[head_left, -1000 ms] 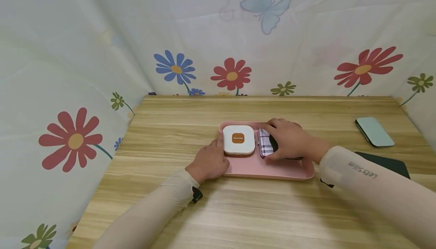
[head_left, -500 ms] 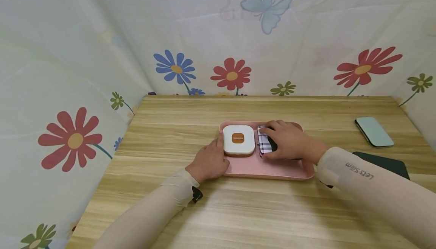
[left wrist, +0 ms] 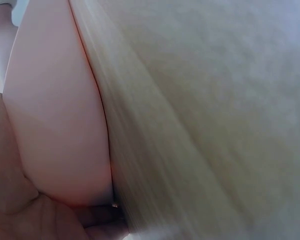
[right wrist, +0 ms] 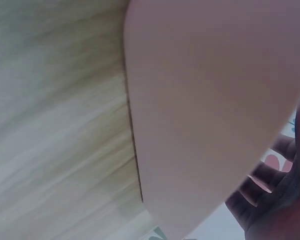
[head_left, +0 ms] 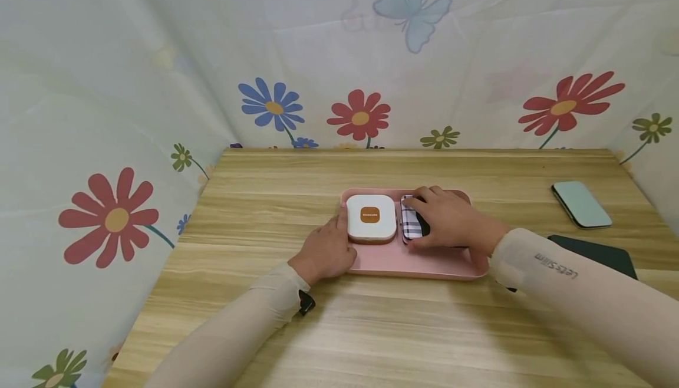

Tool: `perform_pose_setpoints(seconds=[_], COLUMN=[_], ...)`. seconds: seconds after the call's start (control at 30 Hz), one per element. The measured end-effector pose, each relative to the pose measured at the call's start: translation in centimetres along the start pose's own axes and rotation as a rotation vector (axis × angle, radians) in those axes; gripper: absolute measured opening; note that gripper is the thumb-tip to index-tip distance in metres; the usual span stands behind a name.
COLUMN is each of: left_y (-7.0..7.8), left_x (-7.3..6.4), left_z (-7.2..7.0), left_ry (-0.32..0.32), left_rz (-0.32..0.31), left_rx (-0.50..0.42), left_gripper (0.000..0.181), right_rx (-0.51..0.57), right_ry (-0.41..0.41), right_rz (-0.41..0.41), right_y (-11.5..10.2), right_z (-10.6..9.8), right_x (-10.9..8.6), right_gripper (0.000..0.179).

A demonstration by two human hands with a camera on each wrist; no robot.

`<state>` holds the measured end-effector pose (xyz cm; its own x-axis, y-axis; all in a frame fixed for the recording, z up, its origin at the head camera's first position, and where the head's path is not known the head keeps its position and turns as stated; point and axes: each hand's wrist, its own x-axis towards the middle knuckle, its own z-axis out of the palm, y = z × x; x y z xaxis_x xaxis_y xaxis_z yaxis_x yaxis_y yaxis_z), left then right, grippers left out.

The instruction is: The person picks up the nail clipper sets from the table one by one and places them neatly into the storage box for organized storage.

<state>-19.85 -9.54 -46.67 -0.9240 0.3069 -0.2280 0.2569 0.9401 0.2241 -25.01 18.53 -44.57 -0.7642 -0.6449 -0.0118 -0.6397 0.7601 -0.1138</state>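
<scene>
A shallow pink tray lies on the wooden table. At its left end my left hand holds the tray's side, with the thumb at the near corner; in the left wrist view the fingers wrap the wall's end. Inside the tray on the left sits a white rounded-square box with an orange label. To its right is a flat plaid case with a black part. My right hand grips this case from above, thumb on the near side and fingers on the far side, hiding its right half.
On the right of the table lie a pale mint phone-shaped slab and a dark green flat item, partly behind the right sleeve. A flower-printed curtain stands behind and at the sides.
My right hand has shifted slightly left with the plaid case, which now lies straighter and closer beside the white box. The left hand stays at the tray's end.
</scene>
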Motion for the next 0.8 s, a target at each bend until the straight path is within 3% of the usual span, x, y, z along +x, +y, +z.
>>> perform_pose_setpoints(seconds=[0.27,0.5,0.8], left_y=[0.2,0.1,-0.1], left_x=[0.1,0.1,0.4], left_z=[0.1,0.2,0.3], left_ry=[0.005,0.02,0.004], left_rz=[-0.002,0.008,0.001], left_rx=[-0.02,-0.026,-0.045], left_gripper=[0.088,0.089,0.089], right_rx=[0.054,0.066,0.063], right_ry=[0.014,0.012,-0.042], right_rz=[0.039,0.135,0.183], right_y=[1.5,4.1,7.1], right_z=[-1.4,-3.1,-3.8], right_x=[-2.4,-6.1,-11.0], right_gripper=[0.095,0.086,0.095])
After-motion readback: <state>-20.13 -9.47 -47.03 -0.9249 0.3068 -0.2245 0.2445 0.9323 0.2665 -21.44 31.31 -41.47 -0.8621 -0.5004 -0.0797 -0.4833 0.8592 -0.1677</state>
